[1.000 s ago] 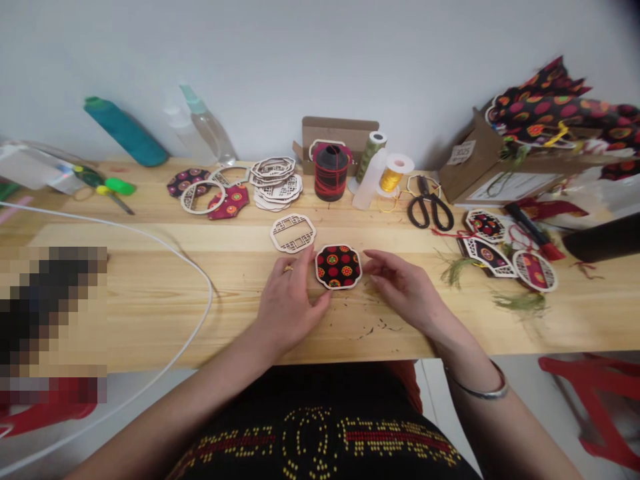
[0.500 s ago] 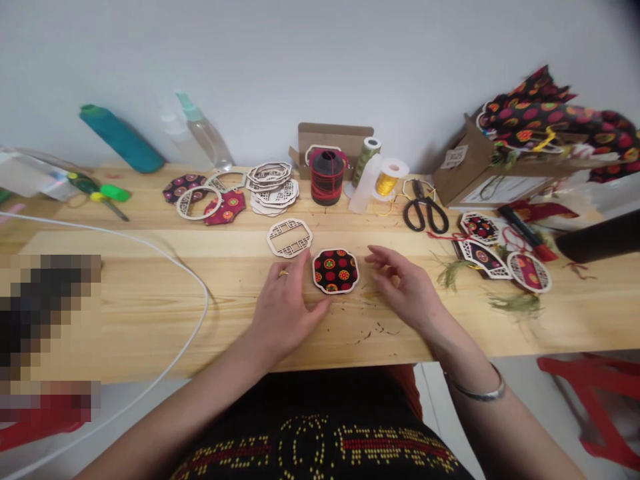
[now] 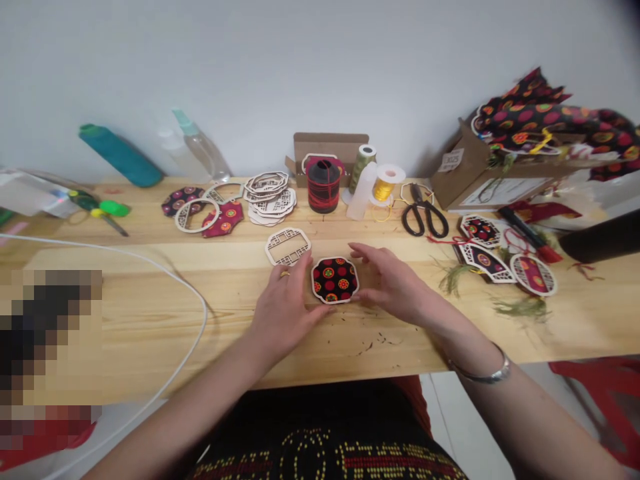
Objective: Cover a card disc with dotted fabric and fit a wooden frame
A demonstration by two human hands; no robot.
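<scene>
A pale wooden frame backed with black, red-dotted patterned fabric point(image 3: 335, 281) lies flat on the wooden table between my hands. My left hand point(image 3: 283, 300) curves around its left side, thumb and fingers spread apart. On the right, my right hand point(image 3: 395, 283) is also open, its thumb and fingertips close to the frame's right edge; whether they touch it I cannot tell. Just above my left fingers lies a cut-out lattice wooden piece point(image 3: 289, 247).
Behind stand a stack of wooden cut-outs point(image 3: 270, 198), a red-and-black thread spool point(image 3: 323, 187), a white bottle point(image 3: 362, 192) and black scissors point(image 3: 425, 212). Finished-looking ornaments point(image 3: 487, 257) lie right, before a cardboard box point(image 3: 465, 167). A white cable point(image 3: 200, 287) curves across the left.
My right hand has moved left, closer to the fabric-backed frame, with its fingers opening wider. The left hand stays beside the frame. The view has tilted slightly.
</scene>
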